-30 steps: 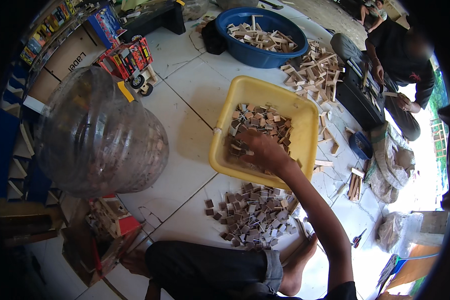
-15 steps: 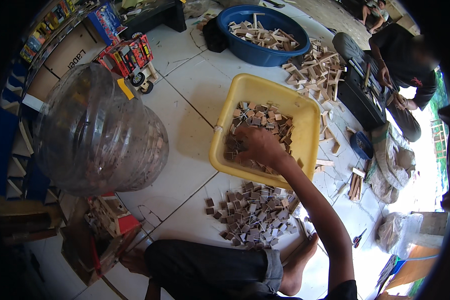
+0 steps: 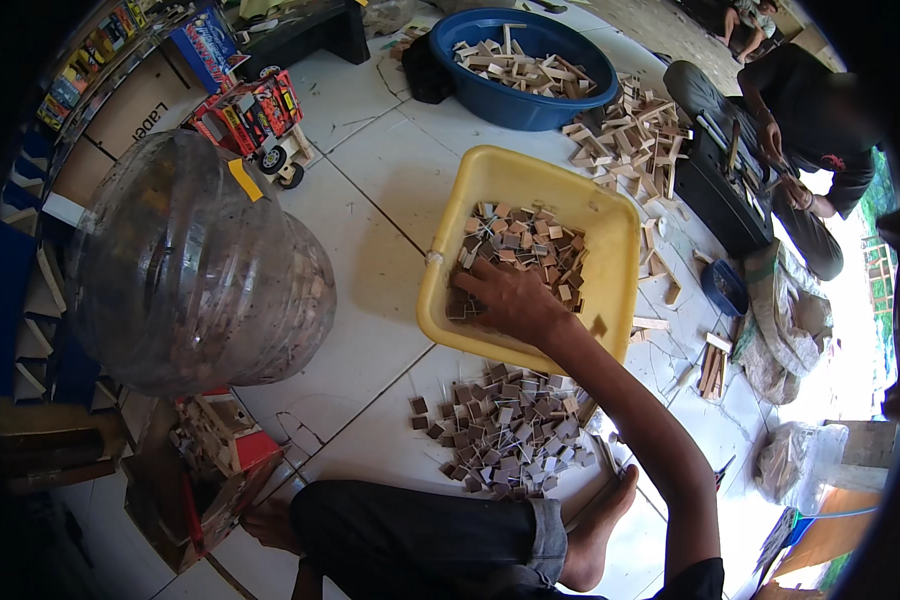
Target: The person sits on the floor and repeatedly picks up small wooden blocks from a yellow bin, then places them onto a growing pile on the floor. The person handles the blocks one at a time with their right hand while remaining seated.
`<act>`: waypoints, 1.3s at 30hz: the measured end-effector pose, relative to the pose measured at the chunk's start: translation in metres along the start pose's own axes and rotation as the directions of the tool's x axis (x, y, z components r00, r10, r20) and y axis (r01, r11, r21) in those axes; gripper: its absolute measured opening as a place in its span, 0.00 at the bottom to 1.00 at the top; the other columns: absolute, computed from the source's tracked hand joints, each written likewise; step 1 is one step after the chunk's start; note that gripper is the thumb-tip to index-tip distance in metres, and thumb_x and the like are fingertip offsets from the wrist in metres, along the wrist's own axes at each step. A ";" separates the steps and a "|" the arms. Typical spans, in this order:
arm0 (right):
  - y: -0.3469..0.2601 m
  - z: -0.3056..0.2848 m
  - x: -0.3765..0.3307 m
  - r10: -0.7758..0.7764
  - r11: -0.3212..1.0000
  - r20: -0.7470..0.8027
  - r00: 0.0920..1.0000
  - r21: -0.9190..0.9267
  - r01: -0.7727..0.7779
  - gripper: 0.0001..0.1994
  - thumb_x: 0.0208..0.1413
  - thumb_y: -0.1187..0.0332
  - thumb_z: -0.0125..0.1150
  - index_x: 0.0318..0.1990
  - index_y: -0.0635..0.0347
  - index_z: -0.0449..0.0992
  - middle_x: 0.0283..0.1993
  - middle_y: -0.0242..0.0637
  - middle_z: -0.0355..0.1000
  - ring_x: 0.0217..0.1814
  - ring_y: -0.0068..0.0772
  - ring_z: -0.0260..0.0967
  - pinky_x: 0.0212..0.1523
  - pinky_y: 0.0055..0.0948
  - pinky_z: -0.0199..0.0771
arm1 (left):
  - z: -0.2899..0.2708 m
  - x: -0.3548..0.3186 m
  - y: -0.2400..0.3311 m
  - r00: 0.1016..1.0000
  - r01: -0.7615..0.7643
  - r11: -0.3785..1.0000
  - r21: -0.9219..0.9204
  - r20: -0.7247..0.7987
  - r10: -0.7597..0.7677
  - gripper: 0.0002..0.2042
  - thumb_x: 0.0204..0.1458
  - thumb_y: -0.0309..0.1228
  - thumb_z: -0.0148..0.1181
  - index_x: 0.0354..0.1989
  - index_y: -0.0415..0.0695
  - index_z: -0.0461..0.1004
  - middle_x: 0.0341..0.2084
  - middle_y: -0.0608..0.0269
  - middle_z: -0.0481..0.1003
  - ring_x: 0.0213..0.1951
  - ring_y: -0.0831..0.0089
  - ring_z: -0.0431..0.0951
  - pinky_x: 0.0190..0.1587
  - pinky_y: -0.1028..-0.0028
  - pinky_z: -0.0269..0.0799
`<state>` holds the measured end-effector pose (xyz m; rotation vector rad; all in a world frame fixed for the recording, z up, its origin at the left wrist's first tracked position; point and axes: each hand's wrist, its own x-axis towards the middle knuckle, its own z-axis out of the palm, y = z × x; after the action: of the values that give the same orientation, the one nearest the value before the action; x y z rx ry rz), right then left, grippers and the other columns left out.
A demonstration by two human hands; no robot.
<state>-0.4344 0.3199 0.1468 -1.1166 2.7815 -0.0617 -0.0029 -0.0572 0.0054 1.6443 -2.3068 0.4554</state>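
Note:
My right hand [image 3: 510, 300] reaches palm down into a yellow square basin [image 3: 622, 235] on the white tiled floor. Its fingers are buried among the small grey and brown wooden pieces [image 3: 530, 245] at the basin's near left corner, so what they grip is hidden. A loose pile of the same small pieces [image 3: 510, 430] lies on the floor between the basin and my folded leg [image 3: 420, 540]. My bare foot [image 3: 600, 520] rests beside that pile. My left hand is out of view.
A big clear plastic jug [image 3: 200, 270] lies on its side at the left. Behind the yellow basin stand a blue basin [image 3: 530, 112] of wood offcuts and a heap of wooden sticks [image 3: 630, 140]. Another person [image 3: 810, 110] sits at the far right. A toy truck [image 3: 250, 110] stands at the back left.
My right hand has slid from the basin's middle toward its near left corner, staying down among the pieces. The view has shifted slightly.

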 end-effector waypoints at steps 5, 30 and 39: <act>0.006 0.008 0.006 -0.090 0.993 -0.141 0.986 0.061 0.099 0.33 0.45 0.55 0.77 0.59 0.47 0.67 0.44 0.41 0.69 0.37 0.46 0.81 0.34 0.41 0.84 | -0.002 0.002 0.003 0.999 0.004 1.000 0.024 0.041 -0.005 0.37 0.63 0.64 0.37 0.62 0.39 0.62 0.59 0.44 0.67 0.60 0.45 0.71 0.52 0.47 0.72; 0.006 0.021 0.008 -0.047 0.993 -0.075 0.996 0.109 0.055 0.25 0.53 0.65 0.70 0.58 0.45 0.69 0.46 0.47 0.69 0.39 0.52 0.81 0.39 0.44 0.85 | -0.015 0.007 0.012 0.979 0.102 0.994 0.037 0.172 -0.107 0.30 0.62 0.56 0.47 0.61 0.44 0.62 0.61 0.46 0.65 0.64 0.50 0.67 0.57 0.50 0.70; 0.013 -0.006 0.001 0.044 0.954 0.051 0.998 0.293 -0.057 0.31 0.42 0.66 0.79 0.57 0.45 0.73 0.51 0.45 0.71 0.50 0.55 0.77 0.52 0.48 0.79 | -0.014 0.005 0.013 0.989 0.074 0.997 0.017 0.123 -0.075 0.29 0.60 0.56 0.48 0.60 0.46 0.64 0.57 0.50 0.68 0.60 0.53 0.70 0.54 0.53 0.70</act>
<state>-0.4448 0.3282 0.1513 -0.9595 2.6460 -0.4257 -0.0167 -0.0523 0.0187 1.8056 -2.3234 0.3613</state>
